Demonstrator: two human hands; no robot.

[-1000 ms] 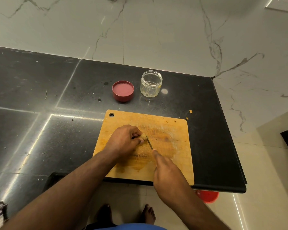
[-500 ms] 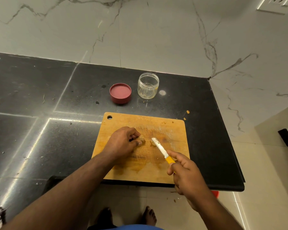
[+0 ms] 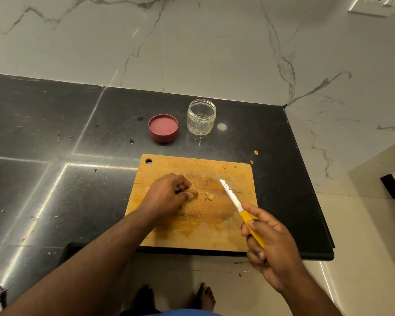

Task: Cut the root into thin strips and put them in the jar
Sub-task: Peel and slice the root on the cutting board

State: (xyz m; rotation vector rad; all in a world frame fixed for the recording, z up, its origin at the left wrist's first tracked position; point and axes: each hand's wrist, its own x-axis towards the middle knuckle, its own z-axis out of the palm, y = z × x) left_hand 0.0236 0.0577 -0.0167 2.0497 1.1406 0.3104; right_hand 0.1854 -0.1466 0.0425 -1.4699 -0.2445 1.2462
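A wooden cutting board (image 3: 235, 176) lies at the counter's front edge. My left hand (image 3: 167, 197) pinches a small brown root (image 3: 192, 189) against the board's middle. A few cut slices (image 3: 209, 196) lie just right of the root. My right hand (image 3: 269, 245) grips the yellow handle of a knife (image 3: 232, 197), its white blade lifted and pointing up-left, away from the root. A clear glass jar (image 3: 201, 117) stands open behind the board; only faint yellow traces show inside.
The jar's red lid (image 3: 163, 127) lies upside down left of the jar. Small root scraps (image 3: 256, 152) sit on the black counter (image 3: 55, 179) by the board's far right corner. The counter ends at the right; bare feet show on the floor below.
The knife has come off the root and swung to the right, blade now raised. Cut slices lie exposed beside the root. My left hand has stayed on the root.
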